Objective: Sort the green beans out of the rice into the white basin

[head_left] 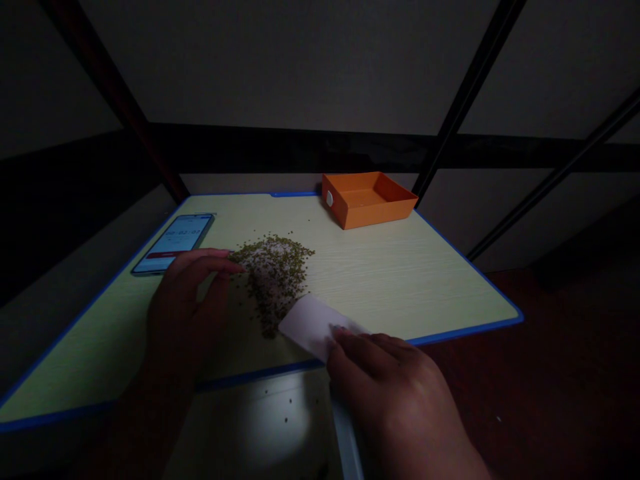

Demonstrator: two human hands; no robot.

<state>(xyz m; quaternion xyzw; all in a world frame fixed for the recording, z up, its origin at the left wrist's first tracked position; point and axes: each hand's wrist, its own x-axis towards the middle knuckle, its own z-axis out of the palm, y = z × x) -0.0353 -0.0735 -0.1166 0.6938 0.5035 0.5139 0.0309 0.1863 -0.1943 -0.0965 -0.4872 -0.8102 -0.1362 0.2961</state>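
A heap of small green and white grains [274, 270] lies on the pale wooden table [400, 273]. My left hand [193, 300] rests at the heap's left edge, fingers stretched out toward the grains and touching them. My right hand [385, 380] is closed on a white card [313, 323], whose far edge lies on the table against the heap's near right side.
A smartphone [175, 243] with a lit screen lies at the table's left. An empty orange tray [367, 198] stands at the back right. The table has a blue rim. A few grains lie on a lower surface [270, 420] below the front edge. Dark frame bars stand behind.
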